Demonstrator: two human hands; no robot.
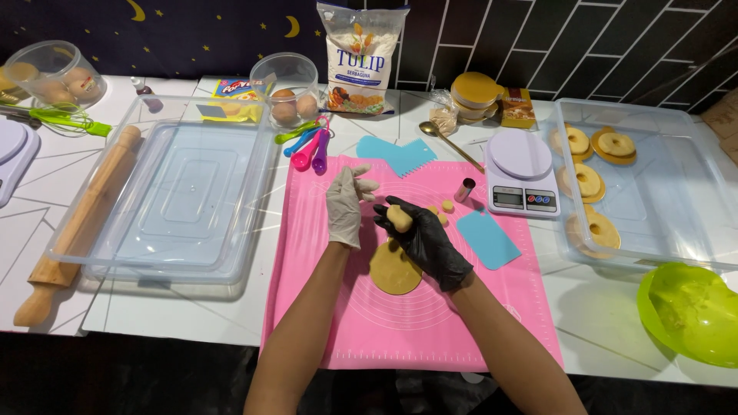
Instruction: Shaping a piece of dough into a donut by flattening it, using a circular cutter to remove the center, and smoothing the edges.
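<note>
At far left we see a rolling pin (81,223) lying on the white table (177,315), just beside a clear tray (165,196) that is turned upside down. Behind the tray stands a bowl of eggs (290,91), and coloured measuring spoons (307,147) fan out from its base. The pink mat (400,323) fills the centre. Over it our left hand (346,204), in a white glove, is held open with the fingers loosely extended; it grips nothing, and its fingertips point toward the dough ball (399,218) just to its right. Whether they touch the ball we cannot tell. Our right hand (425,242), in a black glove, is curled around that ball, which sits at the fingertips with its top exposed, raised above the mat. Directly below the right hand lies a flat dough disc (394,269), partly covered by the palm. Two small dough bits (446,207) rest on the mat just beyond the ball, near a metal cutter (464,190). A teal scraper (487,239) lies to the right of the hand, and a scale (520,177) stands at the mat's upper right edge. Further right, a second clear bin (661,230) holds ring-shaped dough pieces (592,180), and a green bowl (692,311) sits at the near right corner.
</note>
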